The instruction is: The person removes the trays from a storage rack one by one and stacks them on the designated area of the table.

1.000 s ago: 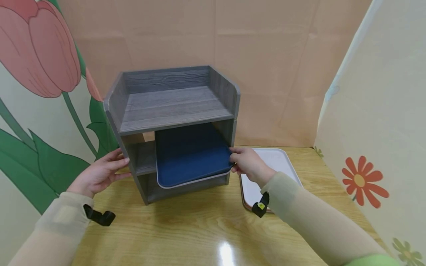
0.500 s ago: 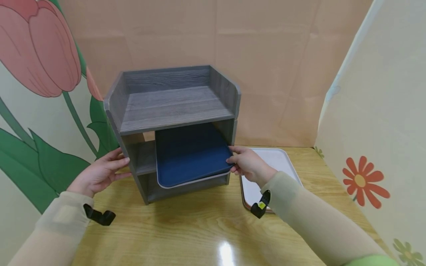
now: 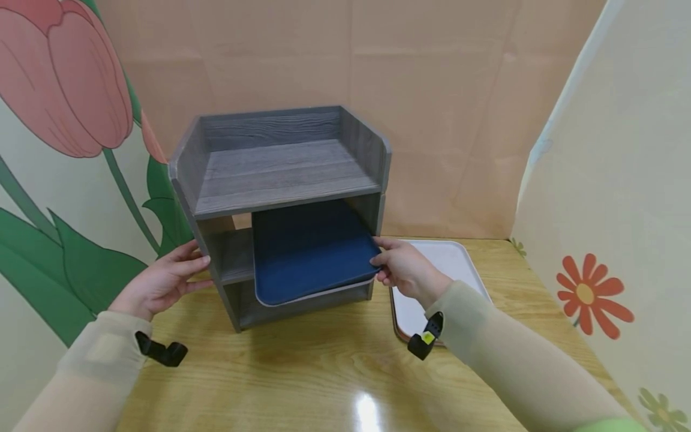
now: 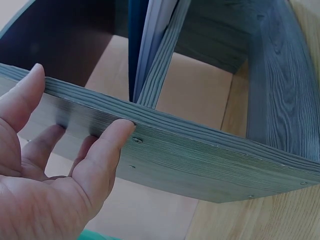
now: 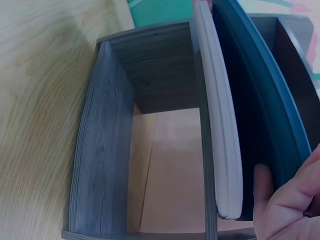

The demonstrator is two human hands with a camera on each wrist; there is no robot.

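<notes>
Shifted slightly rightward, the right hand seemingly pinches the blue tray lying to its left.

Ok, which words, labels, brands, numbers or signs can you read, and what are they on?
None can be read.
No lettering shows on the gray shelf, blue tray or white tray.
The yellow patch on the black wrist strap is too small to tell.
</notes>
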